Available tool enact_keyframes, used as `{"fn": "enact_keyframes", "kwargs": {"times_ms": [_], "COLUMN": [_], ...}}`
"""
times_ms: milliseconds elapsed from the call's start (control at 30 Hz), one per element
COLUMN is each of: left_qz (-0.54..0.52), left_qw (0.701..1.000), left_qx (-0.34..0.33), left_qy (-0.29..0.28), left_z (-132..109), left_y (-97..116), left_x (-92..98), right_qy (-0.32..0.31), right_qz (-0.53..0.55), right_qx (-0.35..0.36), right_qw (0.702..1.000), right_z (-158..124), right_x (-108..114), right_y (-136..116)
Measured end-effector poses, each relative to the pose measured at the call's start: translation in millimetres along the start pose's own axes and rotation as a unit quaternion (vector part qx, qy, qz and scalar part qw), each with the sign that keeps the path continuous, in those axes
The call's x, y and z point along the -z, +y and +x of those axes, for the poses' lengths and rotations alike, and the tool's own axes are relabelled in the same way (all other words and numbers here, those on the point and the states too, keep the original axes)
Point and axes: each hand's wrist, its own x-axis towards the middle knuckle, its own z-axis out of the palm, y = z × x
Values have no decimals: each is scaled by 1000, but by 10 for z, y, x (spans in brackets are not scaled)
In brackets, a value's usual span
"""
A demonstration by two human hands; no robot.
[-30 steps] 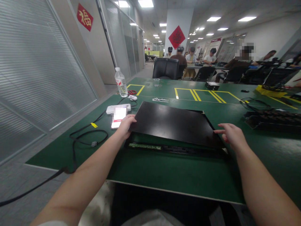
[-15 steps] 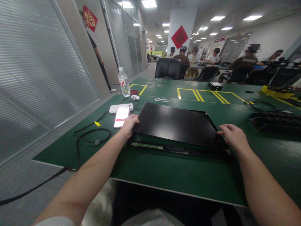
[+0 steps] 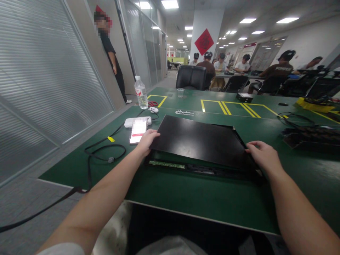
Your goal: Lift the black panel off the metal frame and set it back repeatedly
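A flat, glossy black panel [image 3: 199, 140], like a screen panel, lies tilted over a black frame [image 3: 225, 171]. Its near edge is raised, so a gap shows between the two. Inside that gap a green circuit board strip [image 3: 166, 164] runs along the frame's near side. My left hand [image 3: 149, 141] is closed on the panel's left edge, thumb on top. At the right edge, my right hand [image 3: 261, 153] pinches the panel near the frame's side; its lower fingers are partly hidden.
Left of the panel are a lit phone [image 3: 138, 131], a white power strip [image 3: 130, 122], a water bottle [image 3: 140, 92] and a looped black cable [image 3: 106, 148]. A plastic cup [image 3: 180, 92] stands farther back. Dark parts [image 3: 310, 138] lie at right. A person [image 3: 113, 60] stands by the wall.
Both hands and the panel stay almost where they were. The person by the wall has come farther into view. The whole view has shifted slightly.
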Motion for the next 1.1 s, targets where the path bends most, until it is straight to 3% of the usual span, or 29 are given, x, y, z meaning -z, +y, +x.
{"fn": "enact_keyframes", "kwargs": {"times_ms": [400, 867, 1100], "left_qz": [-4, -6, -11], "left_qw": [1000, 1000, 997], "left_qx": [7, 18, 45], "left_qy": [-10, -20, -58], "left_z": [-4, -17, -14], "left_y": [9, 34, 29], "left_x": [9, -1, 11], "right_qy": [15, -20, -14], "right_qz": [-34, -63, -94], "right_qx": [37, 11, 28], "right_qw": [999, 998, 995], "right_z": [82, 105, 115], "right_x": [-29, -19, -35], "right_y": [102, 84, 115]}}
